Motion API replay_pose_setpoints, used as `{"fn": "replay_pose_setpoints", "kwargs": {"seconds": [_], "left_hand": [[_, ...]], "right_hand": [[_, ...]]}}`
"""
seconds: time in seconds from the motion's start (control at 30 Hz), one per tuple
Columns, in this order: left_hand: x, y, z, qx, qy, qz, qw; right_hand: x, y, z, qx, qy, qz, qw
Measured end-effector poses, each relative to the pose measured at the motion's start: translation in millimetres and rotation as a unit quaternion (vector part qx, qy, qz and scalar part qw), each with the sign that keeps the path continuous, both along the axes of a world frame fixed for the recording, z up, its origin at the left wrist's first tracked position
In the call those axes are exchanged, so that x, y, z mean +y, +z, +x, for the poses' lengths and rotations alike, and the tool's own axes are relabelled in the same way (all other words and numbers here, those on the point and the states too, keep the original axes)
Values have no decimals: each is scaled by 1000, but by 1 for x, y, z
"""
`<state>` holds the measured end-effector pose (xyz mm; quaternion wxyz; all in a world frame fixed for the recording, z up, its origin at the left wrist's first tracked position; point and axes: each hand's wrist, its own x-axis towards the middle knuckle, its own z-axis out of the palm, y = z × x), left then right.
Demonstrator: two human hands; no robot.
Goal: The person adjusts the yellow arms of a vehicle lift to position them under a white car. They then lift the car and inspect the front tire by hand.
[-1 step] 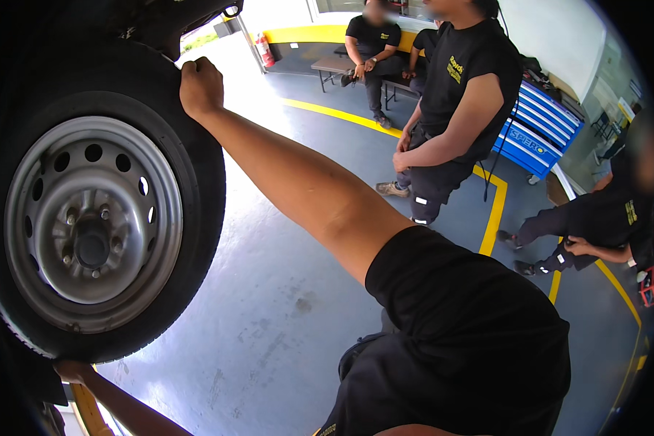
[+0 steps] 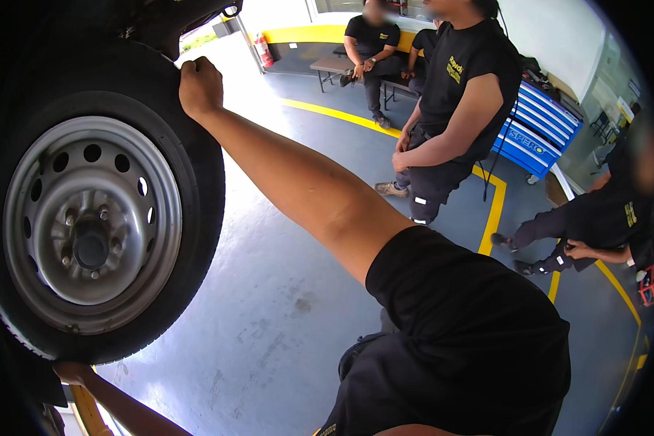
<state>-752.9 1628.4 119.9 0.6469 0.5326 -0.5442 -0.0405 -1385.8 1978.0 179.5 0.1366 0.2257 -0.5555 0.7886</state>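
A car wheel (image 2: 98,280) with a black tyre and a bare grey steel rim fills the left side, upright. Round holes ring the rim, and several studs or nuts circle its dark hub. My right hand (image 2: 200,89) is closed against the tyre's upper right edge, at the end of a stretched arm. Below, my left hand (image 2: 73,372) grips the tyre's underside. Its fingers are mostly hidden behind the rubber. Dark vehicle bodywork (image 2: 149,29) surrounds the wheel's top, too dim to make out.
A yellow post (image 2: 87,410) stands below the wheel. One person (image 2: 454,94) stands facing this way; others sit on a bench (image 2: 334,64) behind and at the right. Beyond them are a blue tool cabinet (image 2: 538,134) and a red fire extinguisher (image 2: 263,51). Yellow lines mark the grey floor (image 2: 269,320).
At the right, the seated person's foot has shifted slightly to the left. Both my hands keep their places on the tyre.
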Motion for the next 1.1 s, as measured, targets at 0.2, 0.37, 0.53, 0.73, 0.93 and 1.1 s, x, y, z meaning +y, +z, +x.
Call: {"fn": "replay_pose_setpoints", "kwargs": {"seconds": [0.2, 0.37, 0.53, 0.73, 0.93, 1.1], "left_hand": [[-16, 4, 23, -249, 188, 6, 950], [-34, 16, 48, -158, 145, -4, 977], [-32, 19, 42, 37, -33, -5, 999], [23, 10, 3, 99, -47, 23, 994], [6, 10, 22, -171, 134, -13, 976], [-17, 22, 34, -66, 13, -25, 997]], "right_hand": [[-8, 6, -7, 2, 12, -14, 1000], [-7, 12, 0, 8, 29, -20, 999], [-7, 12, 3, -17, 53, -11, 998], [-8, 9, -8, 1, 41, 28, 999], [-6, 12, 2, -10, 60, 65, 996], [0, 14, -2, -27, 38, 3, 999]]}}
